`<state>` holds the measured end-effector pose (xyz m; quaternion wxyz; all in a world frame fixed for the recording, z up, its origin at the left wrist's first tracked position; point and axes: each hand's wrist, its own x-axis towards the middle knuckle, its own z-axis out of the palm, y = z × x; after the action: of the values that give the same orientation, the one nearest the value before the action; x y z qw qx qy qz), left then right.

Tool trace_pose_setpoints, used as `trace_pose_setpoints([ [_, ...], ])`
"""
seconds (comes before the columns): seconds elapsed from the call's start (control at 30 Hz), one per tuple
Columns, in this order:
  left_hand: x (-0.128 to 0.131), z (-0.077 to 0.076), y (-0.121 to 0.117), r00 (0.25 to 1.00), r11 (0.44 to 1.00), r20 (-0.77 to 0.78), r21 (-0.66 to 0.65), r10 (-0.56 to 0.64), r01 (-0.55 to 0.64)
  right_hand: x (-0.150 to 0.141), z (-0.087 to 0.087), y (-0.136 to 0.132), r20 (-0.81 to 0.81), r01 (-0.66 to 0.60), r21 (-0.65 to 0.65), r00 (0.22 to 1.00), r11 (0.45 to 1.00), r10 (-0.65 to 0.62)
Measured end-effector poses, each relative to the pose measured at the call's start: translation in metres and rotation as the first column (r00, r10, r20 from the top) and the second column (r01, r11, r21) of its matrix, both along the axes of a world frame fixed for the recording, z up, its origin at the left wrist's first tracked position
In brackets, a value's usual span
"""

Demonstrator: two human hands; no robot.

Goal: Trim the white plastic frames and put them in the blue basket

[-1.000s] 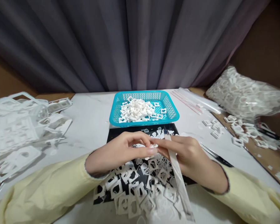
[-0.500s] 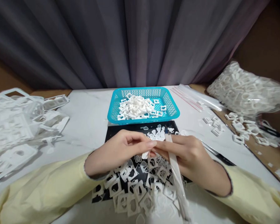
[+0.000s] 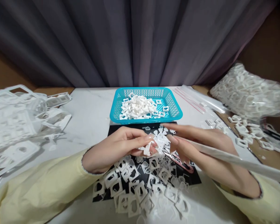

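Note:
My left hand (image 3: 120, 146) pinches a small white cut-out piece (image 3: 147, 149) between thumb and fingertips, above a black mat (image 3: 196, 177). To its right, my right hand (image 3: 200, 146) has a long, thin white stick-like tool (image 3: 226, 157) lying between its fingers, pointing back toward the right sleeve. Its tip is hidden by the fingers. Small translucent white bits (image 3: 162, 140) are heaped between the two hands. Square white frames with shaped holes (image 3: 133, 199) lie loosely piled on the mat's near side. A pink-handled tool (image 3: 185, 166) rests under my right hand.
Behind the mat stands a blue plastic basket (image 3: 177, 115) with many white frames. At left is a stack of white sheets and frames (image 3: 11, 124). A full clear bag (image 3: 249, 90) sits at right, with loose white pieces (image 3: 249, 130) before it and clear zip bags (image 3: 200, 98) beside it.
My right hand has moved right, away from my left hand. The white tool has swung from pointing down toward me to lying out to the right. The pink-handled tool now shows.

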<state>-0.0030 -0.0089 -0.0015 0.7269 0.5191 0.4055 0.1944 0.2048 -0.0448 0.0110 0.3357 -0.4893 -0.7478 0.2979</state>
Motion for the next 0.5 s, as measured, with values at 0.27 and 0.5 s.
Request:
trace_pose_setpoints([
  [0.27,-0.004,0.0,-0.002,0.998,0.992,-0.06,0.126,0.028,-0.02,-0.003,0.007,0.003,-0.286,0.093,-0.389,0.934,0.917,-0.216],
  [0.5,-0.004,-0.004,-0.006,0.996,0.97,-0.079,0.243,0.044,-0.024,-0.006,0.01,0.008,-0.384,-0.237,-0.63,0.923,0.739,-0.032],
])
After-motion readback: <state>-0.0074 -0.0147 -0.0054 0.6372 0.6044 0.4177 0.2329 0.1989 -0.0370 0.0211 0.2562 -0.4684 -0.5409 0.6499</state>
